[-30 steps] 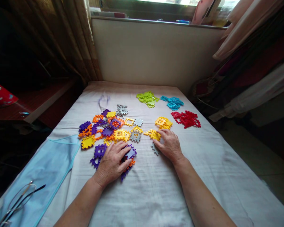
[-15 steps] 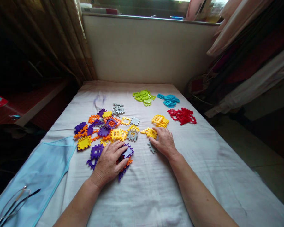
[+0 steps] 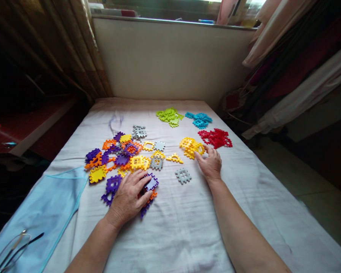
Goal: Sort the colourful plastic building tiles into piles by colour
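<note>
On the surface's (image 3: 184,235) left half, the left hand (image 3: 129,197) spreads over purple pieces (image 3: 152,182); mid-surface, a grey square (image 3: 183,171) now lies uncovered; nearer the right edge, the narrowed right hand (image 3: 210,163) has reached the yellow pile (image 3: 187,144), apparently adding one piece; its grip I cannot tell.

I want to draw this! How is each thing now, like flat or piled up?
Left grip: spread over purple pieces
Right grip: touching yellow pile
Green pieces: heaped
Blue pieces: heaped
Red pieces: heaped
Far grey pieces: heaped
Near grey piece: flat, alone
Yellow triangle: flat, alone
Mixed pieces: jumbled
Glasses: lying on blue cloth
</note>
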`<state>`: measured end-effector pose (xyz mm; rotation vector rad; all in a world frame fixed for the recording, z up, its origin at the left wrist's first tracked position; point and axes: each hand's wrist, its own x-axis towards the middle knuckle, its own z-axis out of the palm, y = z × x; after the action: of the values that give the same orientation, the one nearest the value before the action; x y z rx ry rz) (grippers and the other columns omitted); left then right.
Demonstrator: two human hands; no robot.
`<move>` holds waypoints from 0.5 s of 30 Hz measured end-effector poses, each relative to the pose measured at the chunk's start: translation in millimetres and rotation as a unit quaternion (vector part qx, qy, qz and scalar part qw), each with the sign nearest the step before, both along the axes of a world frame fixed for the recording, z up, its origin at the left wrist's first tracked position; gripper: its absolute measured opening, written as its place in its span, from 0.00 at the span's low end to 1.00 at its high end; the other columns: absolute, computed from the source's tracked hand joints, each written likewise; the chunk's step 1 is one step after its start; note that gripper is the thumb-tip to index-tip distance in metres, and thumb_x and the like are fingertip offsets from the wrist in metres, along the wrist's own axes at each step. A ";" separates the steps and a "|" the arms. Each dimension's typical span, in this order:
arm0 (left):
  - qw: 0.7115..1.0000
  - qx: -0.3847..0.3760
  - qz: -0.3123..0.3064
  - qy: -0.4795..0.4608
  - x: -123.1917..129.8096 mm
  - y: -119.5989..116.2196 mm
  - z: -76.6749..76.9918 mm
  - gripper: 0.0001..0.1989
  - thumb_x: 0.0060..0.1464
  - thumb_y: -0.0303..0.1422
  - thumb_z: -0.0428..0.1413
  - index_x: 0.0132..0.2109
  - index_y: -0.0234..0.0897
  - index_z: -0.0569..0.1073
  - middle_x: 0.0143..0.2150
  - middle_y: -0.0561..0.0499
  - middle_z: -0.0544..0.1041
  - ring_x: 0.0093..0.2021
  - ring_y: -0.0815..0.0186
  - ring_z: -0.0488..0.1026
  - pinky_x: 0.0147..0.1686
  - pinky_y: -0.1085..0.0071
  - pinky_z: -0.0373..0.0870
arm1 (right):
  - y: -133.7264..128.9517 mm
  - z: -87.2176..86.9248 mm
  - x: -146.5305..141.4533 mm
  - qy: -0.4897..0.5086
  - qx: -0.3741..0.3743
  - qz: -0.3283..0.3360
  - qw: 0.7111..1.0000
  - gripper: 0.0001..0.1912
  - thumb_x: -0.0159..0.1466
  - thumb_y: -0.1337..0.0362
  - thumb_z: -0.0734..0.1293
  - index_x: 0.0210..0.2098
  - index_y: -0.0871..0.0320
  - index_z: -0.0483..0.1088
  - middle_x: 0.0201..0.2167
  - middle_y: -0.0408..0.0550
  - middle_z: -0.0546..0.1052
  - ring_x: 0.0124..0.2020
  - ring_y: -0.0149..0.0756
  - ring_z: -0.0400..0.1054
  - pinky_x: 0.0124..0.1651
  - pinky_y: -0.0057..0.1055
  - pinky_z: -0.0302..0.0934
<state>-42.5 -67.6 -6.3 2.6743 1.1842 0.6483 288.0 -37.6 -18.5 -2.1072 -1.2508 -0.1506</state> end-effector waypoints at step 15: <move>1.000 -0.009 0.007 -0.002 1.2 -0.9 2.7 0.19 0.60 0.41 0.53 0.57 0.42 0.72 0.60 0.45 0.73 0.62 0.54 0.66 0.62 0.49 0.62 | -7.2 0.4 -26.2 -0.101 0.028 0.142 0.984 0.13 0.64 0.60 0.63 0.45 0.54 0.75 0.44 0.52 0.77 0.45 0.42 0.67 0.49 0.36 0.57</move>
<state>-41.3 -68.5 -3.6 2.6514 1.2029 0.6428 261.8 -44.7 -18.1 -1.8776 -1.6334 -0.2738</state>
